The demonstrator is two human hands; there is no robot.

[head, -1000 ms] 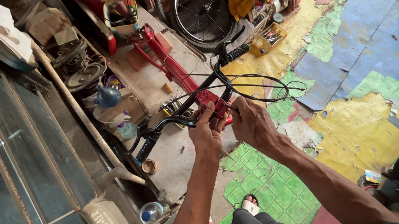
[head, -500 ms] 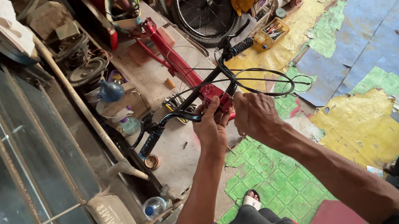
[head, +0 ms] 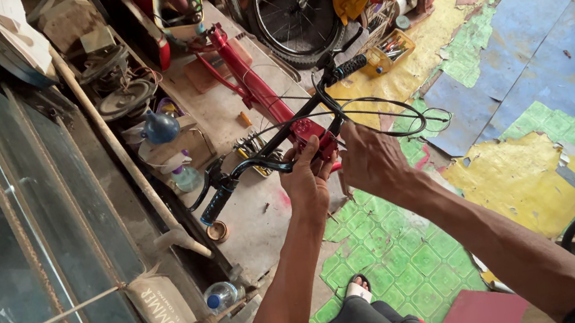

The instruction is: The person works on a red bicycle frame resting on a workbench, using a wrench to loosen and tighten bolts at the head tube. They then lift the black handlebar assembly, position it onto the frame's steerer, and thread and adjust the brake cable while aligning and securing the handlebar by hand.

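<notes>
Both hands meet at the middle of the black handlebar (head: 283, 138), where it joins the red bicycle frame (head: 255, 88). Left hand (head: 307, 182) is closed around the stem from below; right hand (head: 370, 162) is half closed on the black cables (head: 390, 116) just beside. The bar's long axis runs from near left to far right, across the hands.

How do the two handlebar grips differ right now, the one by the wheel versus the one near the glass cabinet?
The far grip sits higher in view, by the loose wheel, and shows a ribbed surface. The near grip hangs lower toward the glass cabinet, looks smoother, and has a brake lever beside it. Both are black, on one black handlebar, and neither the left hand nor the right hand touches them.
</notes>
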